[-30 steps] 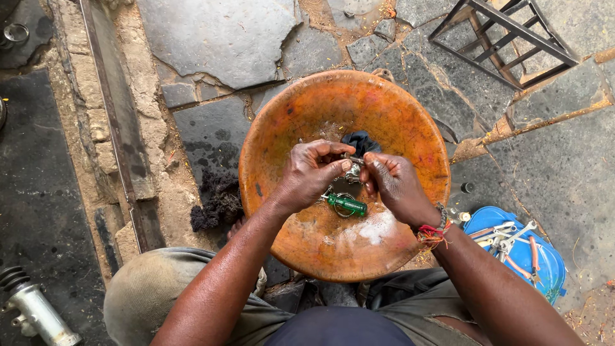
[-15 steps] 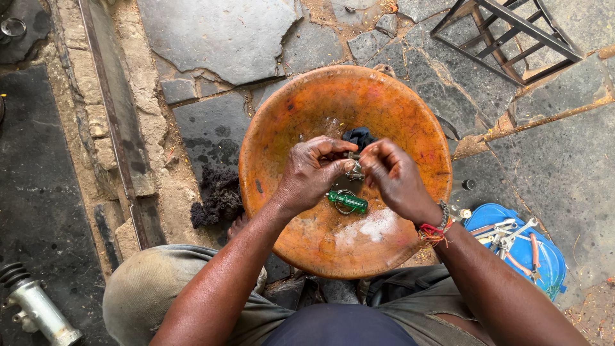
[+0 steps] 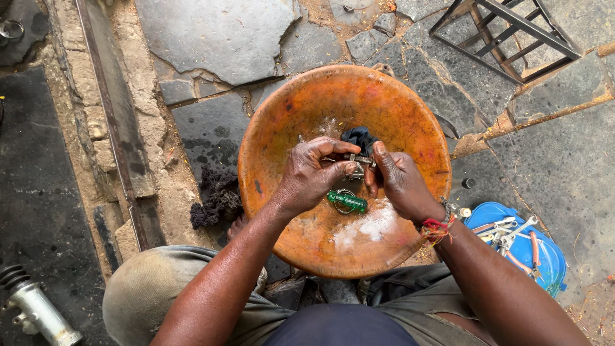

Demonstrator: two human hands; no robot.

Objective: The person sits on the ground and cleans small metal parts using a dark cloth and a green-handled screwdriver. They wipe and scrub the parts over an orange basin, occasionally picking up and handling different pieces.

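Note:
A wide orange basin [image 3: 291, 122] sits on the stone floor in front of me. Over its middle, my left hand [image 3: 311, 176] and my right hand [image 3: 397, 179] both pinch a small metal part [image 3: 357, 165] between their fingertips. A dark cloth [image 3: 360, 138] lies in the basin just beyond the part. Below the hands a green-handled tool [image 3: 346, 201] rests on a metal ring on the basin's bottom, beside a patch of white foam [image 3: 368, 227]. A red thread band is tied around my right wrist.
A blue lid [image 3: 512, 247] holding spanners and pliers lies at the right. A black metal frame [image 3: 506, 32] stands at the top right. A dark clump [image 3: 218, 198] lies left of the basin. A shock absorber part [image 3: 35, 307] lies at the bottom left.
Both hands stay over the basin and keep working the small metal part, with the fingers shifting slightly. The green-handled tool has not moved.

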